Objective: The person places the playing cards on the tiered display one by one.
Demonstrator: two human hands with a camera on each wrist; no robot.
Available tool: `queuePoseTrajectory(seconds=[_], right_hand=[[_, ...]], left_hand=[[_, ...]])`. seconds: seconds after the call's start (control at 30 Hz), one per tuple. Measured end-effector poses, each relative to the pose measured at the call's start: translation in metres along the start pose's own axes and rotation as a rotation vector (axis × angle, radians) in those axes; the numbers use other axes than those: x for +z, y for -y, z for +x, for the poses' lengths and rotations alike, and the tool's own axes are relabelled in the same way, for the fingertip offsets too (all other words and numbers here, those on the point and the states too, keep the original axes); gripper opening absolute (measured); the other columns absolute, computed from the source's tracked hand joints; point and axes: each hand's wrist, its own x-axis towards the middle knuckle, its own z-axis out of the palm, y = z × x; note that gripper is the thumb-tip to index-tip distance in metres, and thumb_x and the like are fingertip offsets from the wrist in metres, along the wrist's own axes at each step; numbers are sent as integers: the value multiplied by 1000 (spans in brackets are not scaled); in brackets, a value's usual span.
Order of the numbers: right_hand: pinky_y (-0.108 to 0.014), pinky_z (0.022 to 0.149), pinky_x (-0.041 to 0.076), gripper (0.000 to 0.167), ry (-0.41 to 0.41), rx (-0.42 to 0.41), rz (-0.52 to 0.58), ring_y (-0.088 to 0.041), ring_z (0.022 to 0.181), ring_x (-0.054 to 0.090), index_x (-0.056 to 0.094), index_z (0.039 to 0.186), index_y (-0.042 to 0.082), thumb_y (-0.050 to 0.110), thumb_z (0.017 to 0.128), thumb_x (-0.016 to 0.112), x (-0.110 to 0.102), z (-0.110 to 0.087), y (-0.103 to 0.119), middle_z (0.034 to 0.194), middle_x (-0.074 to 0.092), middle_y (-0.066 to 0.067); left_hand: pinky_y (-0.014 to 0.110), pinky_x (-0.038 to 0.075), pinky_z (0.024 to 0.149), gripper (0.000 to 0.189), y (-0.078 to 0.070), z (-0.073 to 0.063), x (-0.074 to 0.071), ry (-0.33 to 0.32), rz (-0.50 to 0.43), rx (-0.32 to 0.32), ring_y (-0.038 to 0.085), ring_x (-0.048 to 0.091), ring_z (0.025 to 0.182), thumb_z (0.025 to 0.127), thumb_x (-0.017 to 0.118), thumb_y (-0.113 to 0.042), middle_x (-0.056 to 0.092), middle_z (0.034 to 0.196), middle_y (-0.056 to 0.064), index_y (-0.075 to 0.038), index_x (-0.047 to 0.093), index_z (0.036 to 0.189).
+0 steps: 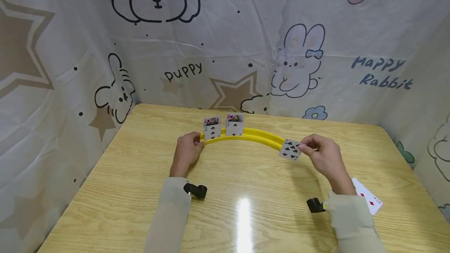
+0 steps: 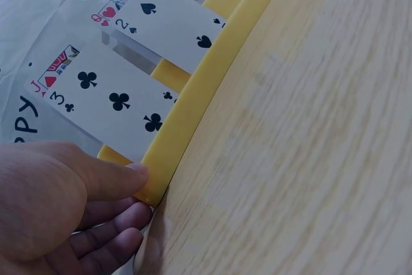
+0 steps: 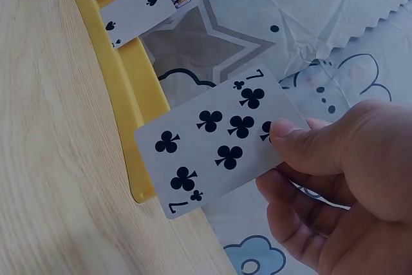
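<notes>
A curved yellow card holder (image 1: 261, 136) lies on the table. At its left end, my left hand (image 1: 188, 151) pinches the tip between thumb and fingers. Two card groups stand in its slots: a three of clubs (image 2: 119, 98) before a red jack (image 2: 46, 83), and a two of spades (image 2: 168, 25) before a queen of hearts (image 2: 106, 14). My right hand (image 1: 325, 159) pinches a seven of clubs (image 3: 212, 140) by one short edge. That card, face toward me, overlaps the holder's right end in the head view.
A diamonds card (image 1: 369, 198) lies face up on the wooden table (image 1: 225, 190), partly hidden by my right wrist. A printed white cloth (image 1: 225, 30) hangs behind the table. Small black cameras (image 1: 195, 190) sit at both wrists.
</notes>
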Motion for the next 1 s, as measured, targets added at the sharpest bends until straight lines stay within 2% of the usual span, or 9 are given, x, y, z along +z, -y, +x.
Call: queuePoseTrajectory(seconds=[0.37,0.63,1.0], right_hand=[[-36,70,45,12,-5,8,27,-27,88,61,68,97,4,15,96,70,6,13,5,94,70,-11],[-37,74,44,13,21,48,57,-28,93,61,68,100,3,16,97,69,13,22,8,99,69,-12],[-40,79,42,11,25,24,47,-29,93,60,68,98,3,14,97,69,20,35,12,97,69,-12]], left_hand=[[36,54,82,35,1,0,-1,0,7,-8,22,63,94,93,72,-12,69,106,13,1,67,125],[36,54,82,35,-1,-1,-1,5,3,-12,23,63,95,93,72,-11,69,106,13,1,66,126],[37,54,83,35,-1,-1,-2,0,-2,-2,23,63,94,93,72,-11,69,106,14,1,67,125]])
